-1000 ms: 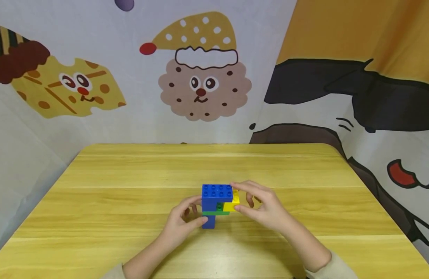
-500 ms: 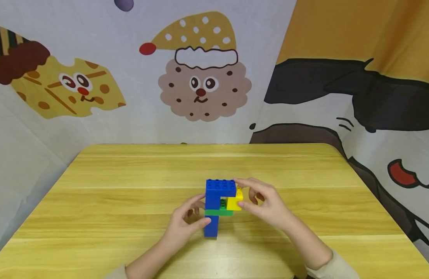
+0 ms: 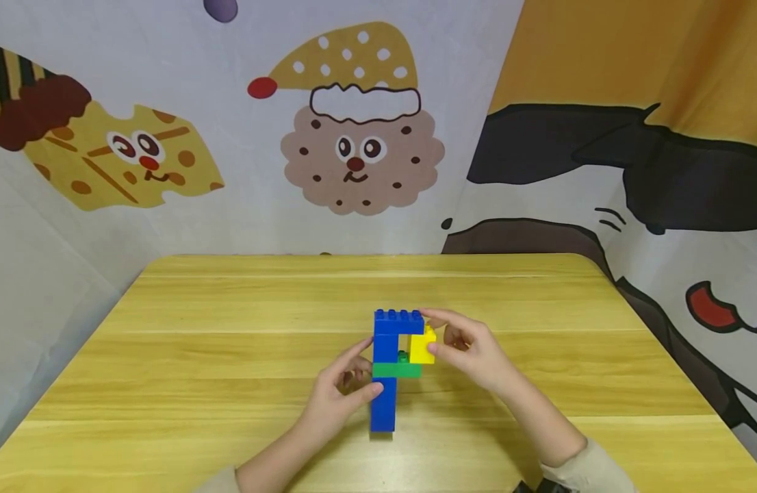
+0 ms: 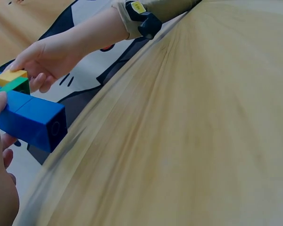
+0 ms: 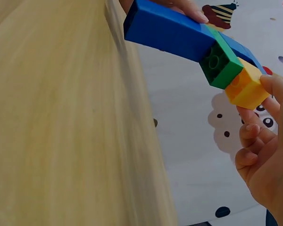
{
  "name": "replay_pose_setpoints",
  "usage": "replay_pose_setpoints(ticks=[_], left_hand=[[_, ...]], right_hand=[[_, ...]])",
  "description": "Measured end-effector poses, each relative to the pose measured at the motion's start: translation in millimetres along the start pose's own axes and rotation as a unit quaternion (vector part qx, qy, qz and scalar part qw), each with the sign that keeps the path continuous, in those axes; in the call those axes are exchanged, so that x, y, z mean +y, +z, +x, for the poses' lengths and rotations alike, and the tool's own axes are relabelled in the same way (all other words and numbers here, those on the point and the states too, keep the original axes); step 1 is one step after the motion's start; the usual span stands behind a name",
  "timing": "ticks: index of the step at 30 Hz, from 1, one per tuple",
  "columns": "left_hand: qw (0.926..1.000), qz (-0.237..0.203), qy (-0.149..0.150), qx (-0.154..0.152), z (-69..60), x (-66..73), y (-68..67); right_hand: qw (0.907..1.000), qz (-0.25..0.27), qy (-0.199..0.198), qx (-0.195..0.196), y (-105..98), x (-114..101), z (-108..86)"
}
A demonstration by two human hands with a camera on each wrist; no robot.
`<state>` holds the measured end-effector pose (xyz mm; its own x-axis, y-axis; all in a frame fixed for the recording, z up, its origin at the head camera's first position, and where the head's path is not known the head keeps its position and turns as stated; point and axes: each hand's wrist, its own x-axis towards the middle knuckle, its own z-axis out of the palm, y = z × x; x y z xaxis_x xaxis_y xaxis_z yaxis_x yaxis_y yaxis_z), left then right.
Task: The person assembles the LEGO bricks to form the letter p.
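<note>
A toy-brick build shaped like a letter P is held between both hands over the table. Its lower column is blue, with a green brick across it. Above that come more blue, a yellow brick on the right, and a long studded blue brick on top. My left hand grips the column from the left, thumb in front near the green brick. Thumb and fingers of my right hand pinch the yellow brick and reach the top brick's right end. The column's bottom end shows in the left wrist view.
The wooden table stretches around the hands. Behind it hangs a cloth printed with cartoon figures. A dark strap device sits on the right sleeve.
The build has tipped so that its front faces me and more of the lower column shows. Both hands have shifted slightly right with it, keeping their hold.
</note>
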<state>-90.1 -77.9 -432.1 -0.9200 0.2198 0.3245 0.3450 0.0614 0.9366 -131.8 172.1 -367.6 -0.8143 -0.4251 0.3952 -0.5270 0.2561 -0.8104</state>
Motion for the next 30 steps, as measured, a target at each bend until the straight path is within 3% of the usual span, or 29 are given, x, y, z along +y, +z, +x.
replay_pose_setpoints(ticks=[10,18,26,30], left_hand=[[0.9990,-0.017,-0.042,-0.003,2.9,1.3,2.3],[0.9975,-0.013,-0.070,-0.004,4.1,2.6,2.2],[0.9955,-0.018,-0.093,-0.005,4.3,0.2,2.2],[0.9951,-0.014,-0.097,-0.006,4.0,-1.4,1.9]], right_hand=[[0.9997,0.018,0.013,-0.004,0,14,1.0],[0.9992,0.004,0.036,-0.018,2,20,1.5],[0.9962,0.000,0.070,-0.052,4,25,1.4],[0.9929,-0.007,0.092,-0.075,5,17,1.5]])
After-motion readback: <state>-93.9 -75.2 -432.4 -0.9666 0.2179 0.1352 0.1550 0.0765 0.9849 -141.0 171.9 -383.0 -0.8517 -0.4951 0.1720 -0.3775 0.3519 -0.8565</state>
